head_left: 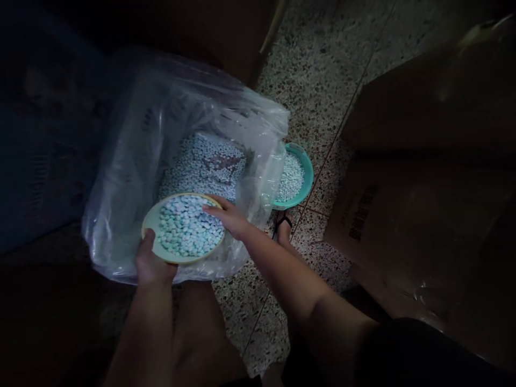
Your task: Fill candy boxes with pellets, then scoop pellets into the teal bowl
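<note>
A round pale dish with a yellow rim is heaped with small white and pale-blue pellets. My left hand grips its near edge, thumb on the rim. My right hand rests on the dish's far right edge, fingers lying over the pellets. The dish hovers over the mouth of a big clear plastic bag that holds a large mass of the same pellets.
A teal bowl with more pellets sits on the speckled floor right of the bag. My sandalled foot is beside it. A brown cardboard box stands at right. Dark blue crates fill the left.
</note>
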Demonstrator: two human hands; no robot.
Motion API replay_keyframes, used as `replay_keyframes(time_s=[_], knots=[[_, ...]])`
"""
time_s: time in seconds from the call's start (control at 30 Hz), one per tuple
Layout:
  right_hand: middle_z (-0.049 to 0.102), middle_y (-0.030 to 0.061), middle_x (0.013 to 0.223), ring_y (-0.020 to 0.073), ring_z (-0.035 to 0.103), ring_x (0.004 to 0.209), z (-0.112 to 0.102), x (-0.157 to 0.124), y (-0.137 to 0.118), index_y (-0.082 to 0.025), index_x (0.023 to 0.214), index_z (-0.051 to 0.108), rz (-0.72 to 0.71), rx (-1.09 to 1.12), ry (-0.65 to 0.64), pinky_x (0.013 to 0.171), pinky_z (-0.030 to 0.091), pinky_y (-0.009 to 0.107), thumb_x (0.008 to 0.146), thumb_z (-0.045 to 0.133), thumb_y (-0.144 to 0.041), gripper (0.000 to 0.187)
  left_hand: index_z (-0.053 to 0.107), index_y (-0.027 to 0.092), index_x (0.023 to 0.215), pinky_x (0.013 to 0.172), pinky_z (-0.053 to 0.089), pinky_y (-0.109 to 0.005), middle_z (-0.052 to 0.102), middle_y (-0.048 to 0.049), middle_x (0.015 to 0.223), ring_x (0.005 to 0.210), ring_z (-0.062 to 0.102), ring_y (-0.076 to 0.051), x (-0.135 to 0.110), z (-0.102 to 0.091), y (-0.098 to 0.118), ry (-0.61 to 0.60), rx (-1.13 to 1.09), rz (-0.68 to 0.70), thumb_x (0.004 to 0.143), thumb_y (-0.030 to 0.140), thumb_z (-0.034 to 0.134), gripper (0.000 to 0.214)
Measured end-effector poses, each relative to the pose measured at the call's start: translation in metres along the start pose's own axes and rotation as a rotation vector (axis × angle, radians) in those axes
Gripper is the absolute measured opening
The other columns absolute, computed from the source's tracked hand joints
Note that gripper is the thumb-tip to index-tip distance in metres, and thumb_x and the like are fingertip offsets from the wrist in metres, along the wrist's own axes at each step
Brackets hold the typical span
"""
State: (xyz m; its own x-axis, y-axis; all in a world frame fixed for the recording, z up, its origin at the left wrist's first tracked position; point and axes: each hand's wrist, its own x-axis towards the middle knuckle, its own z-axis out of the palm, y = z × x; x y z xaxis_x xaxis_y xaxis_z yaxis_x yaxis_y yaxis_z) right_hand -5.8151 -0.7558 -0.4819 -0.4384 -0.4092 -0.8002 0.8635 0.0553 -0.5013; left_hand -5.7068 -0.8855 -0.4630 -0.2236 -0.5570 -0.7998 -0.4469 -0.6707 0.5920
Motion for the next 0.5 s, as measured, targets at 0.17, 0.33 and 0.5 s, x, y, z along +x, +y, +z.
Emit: replay_keyframes(time_s=[0.17,0.33,0.5], knots=[[0.072,-0.0011,0.11,0.0232,0.065,0.104,-0.027,-0.035,-0.033,-0.03,0.123,0.064,-0.041,0.104,-0.086,0.107,0.046,0.045,0.058,0.087,-0.051,0.072,0.065,0.02,0.123,0.113,0.043,-0.049,0.064,-0.007,0.135,0.131,0.054,-0.028,-0.033,0.028,0.024,-0.019,-0.024,0.017,0.087,0.039,0.057,0.042],[0.071,-0.0033,0.113,0.0213,0.066,0.103,-0.076,-0.087,-0.062,-0.032,0.12,0.065,-0.156,0.197,-0.011,0.101,0.05,0.038,0.06,0.087,-0.039,0.065,0.065,0.022,0.121,0.11,0.047,-0.048,0.069,-0.006,0.127,0.126,0.058,-0.029,-0.07,0.08,0.03,-0.092,0.069,-0.014,0.082,0.036,0.063,0.042],[0.072,0.0018,0.116,0.0216,0.069,0.099,-0.151,-0.132,-0.064,-0.027,0.126,0.062,-0.228,0.367,0.21,0.091,0.055,0.035,0.067,0.082,-0.038,0.063,0.055,0.022,0.134,0.099,0.054,-0.041,0.061,-0.0111,0.136,0.125,0.06,-0.027,-0.09,0.152,0.002,-0.358,0.374,0.047,0.094,0.063,0.028,0.064]])
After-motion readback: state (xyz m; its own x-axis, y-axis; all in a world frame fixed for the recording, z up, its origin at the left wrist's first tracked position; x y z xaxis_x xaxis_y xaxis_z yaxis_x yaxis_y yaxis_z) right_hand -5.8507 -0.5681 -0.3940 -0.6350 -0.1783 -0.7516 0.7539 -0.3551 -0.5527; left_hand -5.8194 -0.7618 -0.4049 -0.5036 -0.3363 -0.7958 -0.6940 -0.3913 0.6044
